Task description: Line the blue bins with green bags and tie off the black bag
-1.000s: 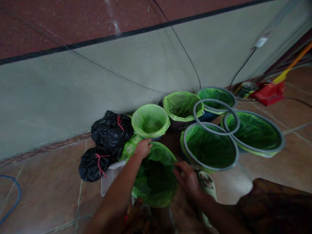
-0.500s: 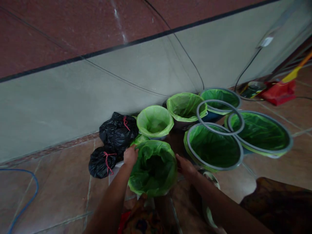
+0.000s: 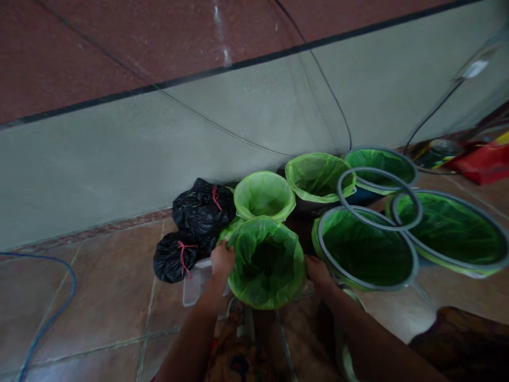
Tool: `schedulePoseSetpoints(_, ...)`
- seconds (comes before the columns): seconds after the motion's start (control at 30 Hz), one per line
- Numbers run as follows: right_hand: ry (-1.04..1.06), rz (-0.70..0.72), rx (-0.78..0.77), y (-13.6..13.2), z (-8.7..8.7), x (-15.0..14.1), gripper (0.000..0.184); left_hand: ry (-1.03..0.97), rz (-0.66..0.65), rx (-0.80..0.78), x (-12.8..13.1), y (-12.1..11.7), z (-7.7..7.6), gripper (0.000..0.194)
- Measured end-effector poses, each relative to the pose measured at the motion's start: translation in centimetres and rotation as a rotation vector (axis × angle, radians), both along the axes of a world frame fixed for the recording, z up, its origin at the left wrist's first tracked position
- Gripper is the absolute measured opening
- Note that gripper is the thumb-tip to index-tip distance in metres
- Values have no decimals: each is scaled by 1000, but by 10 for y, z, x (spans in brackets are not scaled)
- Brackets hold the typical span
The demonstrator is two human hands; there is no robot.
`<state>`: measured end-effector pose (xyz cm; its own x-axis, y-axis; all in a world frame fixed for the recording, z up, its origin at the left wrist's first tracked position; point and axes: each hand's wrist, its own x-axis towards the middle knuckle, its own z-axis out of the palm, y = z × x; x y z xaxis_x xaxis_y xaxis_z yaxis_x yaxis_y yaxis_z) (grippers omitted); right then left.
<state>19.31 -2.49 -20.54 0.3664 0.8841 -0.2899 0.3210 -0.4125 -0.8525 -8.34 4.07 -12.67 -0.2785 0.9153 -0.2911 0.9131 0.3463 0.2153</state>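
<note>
Between my two hands is a round trash bin lined with a green garbage bag (image 3: 234, 276), its mouth tilted toward me and its inside dark. My left hand (image 3: 222, 258) is closed on the bag-covered rim at the left. On the opposite side my right hand (image 3: 317, 269) is closed against the bin's edge, its fingertips partly hidden. Right behind stands a smaller bin with a pale green liner (image 3: 264, 195). Another lined bin with a grey ring rim (image 3: 409, 265) is just right of my right hand.
Two tied black garbage bags (image 3: 202, 212) lie by the wall at left, near a clear plastic container (image 3: 194, 286). More lined bins stand at right, a loose grey ring (image 3: 417, 209) across them. A red dustpan (image 3: 483, 162) is far right; a blue hose (image 3: 73, 286) curves at left.
The held bin has moved slightly away from me, nearer the pale green bin, with both hands still on it. The view has shifted left, and more of the clear container shows.
</note>
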Motion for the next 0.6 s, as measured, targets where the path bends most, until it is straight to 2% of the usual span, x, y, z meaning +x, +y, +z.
schedulePoseSetpoints(0.07, -139, -27, -32, 1, 12, 2, 44, -58, 24, 36, -2, -6, 0, 37)
schedulePoseSetpoints(0.17, -316, 7, 94, 5, 29, -6, 58, -106, 37, 202, -6, -14, -3, 52)
schedulePoseSetpoints(0.23, -383, 75, 189, 5, 31, -16, 63, -103, 9, 303, -8, -19, -8, 56)
schedulePoseSetpoints(0.27, -387, 118, 211, 4, 29, -20, 64, -98, -6, 302, -8, -22, -11, 57)
schedulePoseSetpoints(0.37, -322, 218, 130, -1, 18, -25, 65, -107, -13, 107, -5, -27, -17, 59)
schedulePoseSetpoints(0.43, -341, 237, 75, -2, 18, -22, 66, -112, -3, -13, -3, -30, -16, 64)
schedulePoseSetpoints(0.5, -466, 228, 130, 0, 31, -18, 68, -62, 7, 10, -1, -30, -8, 69)
schedulePoseSetpoints(0.6, -610, 302, 292, 14, 62, -24, 59, 56, -41, 181, 6, -28, 9, 68)
